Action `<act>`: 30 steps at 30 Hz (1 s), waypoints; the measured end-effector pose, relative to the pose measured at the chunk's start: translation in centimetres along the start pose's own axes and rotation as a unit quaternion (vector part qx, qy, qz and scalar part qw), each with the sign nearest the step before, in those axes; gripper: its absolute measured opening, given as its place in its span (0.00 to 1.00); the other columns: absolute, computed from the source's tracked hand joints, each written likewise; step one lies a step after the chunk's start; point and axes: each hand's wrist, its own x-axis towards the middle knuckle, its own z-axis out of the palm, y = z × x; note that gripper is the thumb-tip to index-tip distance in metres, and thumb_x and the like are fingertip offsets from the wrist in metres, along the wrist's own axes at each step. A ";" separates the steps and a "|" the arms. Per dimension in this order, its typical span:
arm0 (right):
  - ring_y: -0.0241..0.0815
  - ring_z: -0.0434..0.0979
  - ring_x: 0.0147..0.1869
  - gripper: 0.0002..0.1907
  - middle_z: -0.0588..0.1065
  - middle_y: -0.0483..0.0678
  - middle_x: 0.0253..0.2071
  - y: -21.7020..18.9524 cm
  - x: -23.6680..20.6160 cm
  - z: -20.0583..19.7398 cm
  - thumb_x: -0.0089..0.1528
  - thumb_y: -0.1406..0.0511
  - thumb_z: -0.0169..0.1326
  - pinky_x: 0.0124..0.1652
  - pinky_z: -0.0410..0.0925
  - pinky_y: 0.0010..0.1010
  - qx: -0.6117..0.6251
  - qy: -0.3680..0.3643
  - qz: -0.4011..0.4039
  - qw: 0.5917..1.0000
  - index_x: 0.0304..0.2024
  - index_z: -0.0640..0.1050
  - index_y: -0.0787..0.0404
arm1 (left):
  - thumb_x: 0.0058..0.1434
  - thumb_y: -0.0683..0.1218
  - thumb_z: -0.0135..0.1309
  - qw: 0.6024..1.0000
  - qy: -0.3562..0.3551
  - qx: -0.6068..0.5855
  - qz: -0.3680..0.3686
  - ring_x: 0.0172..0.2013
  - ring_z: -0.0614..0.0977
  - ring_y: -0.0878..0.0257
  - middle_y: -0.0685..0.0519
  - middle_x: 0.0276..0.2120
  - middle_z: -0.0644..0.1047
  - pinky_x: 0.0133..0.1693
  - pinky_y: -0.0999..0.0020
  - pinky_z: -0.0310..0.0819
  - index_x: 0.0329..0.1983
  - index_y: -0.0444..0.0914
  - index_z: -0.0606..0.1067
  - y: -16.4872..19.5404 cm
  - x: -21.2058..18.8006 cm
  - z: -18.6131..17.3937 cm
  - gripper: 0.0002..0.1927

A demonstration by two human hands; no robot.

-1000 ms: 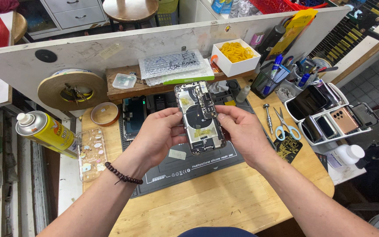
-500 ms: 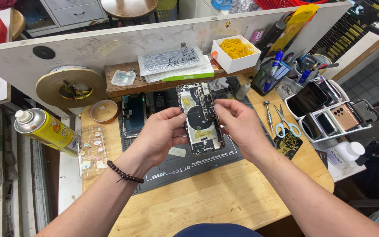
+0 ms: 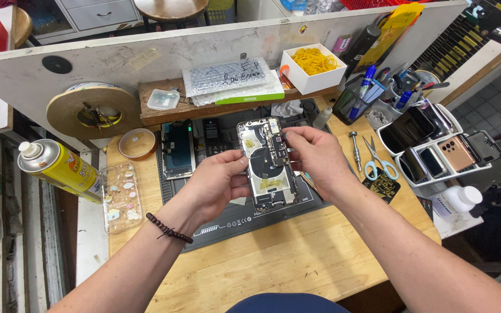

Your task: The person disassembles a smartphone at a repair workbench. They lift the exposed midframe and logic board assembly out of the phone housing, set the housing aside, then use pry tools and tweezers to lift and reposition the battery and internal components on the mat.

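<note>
Head view: both hands, left hand [image 3: 214, 184] and right hand [image 3: 314, 156], grasp opened phone [image 3: 267, 164], lengthwise away.

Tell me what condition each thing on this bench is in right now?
opened phone: back off, insides showing, held in both hands
left hand: gripping phone's edge
right hand: pinching phone's top edge
scissors: closed, lying flat
white box: open, filled with yellow bands
spray can: capped, tilted

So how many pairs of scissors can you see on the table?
1. The blue-handled scissors lie flat on the wooden table, right of the right hand and beside a screwdriver. More could be hidden in the mesh pen holder.
</note>
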 end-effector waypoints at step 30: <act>0.37 0.79 0.41 0.17 0.79 0.47 0.44 1.7 -0.8 -1.5 0.66 0.63 0.52 0.38 0.72 0.29 0.012 -0.027 0.021 0.999 0.55 0.78 0.64 | 0.70 0.43 0.45 1.000 0.008 -0.014 -0.025 0.43 0.84 0.59 0.52 0.45 0.82 0.41 0.62 0.78 0.49 0.38 0.75 -0.8 0.3 -0.6 0.10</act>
